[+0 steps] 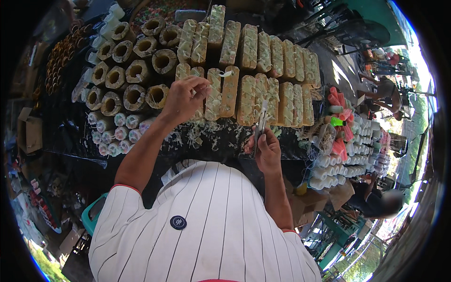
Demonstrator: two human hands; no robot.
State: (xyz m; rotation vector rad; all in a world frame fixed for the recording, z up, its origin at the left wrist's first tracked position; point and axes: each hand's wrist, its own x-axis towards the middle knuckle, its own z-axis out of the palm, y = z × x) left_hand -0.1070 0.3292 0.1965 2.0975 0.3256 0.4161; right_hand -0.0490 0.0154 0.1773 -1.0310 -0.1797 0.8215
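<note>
My left hand [185, 97] is over the near row of long tan blocks [246, 98], its fingers drawn together in a pinch. Whatever may be between those fingertips is too small to make out. A curled white strip [226, 74] lies on a block just right of the fingertips. In my right hand [268, 149], at the table's near edge, is a slim metal cutter knife [261, 123]; its tip points up toward the blocks. The blocks stand in two rows, their tops mottled pale green and white.
Hollow hexagonal tan tubes [112, 77] stand left of the blocks, with wrapped cylinders [117, 134] before them. Pale shavings [195, 134] litter the black table cover. White cylinders [329, 167] and pink bundles [340, 124] are at right. Other people [385, 91] are farther right.
</note>
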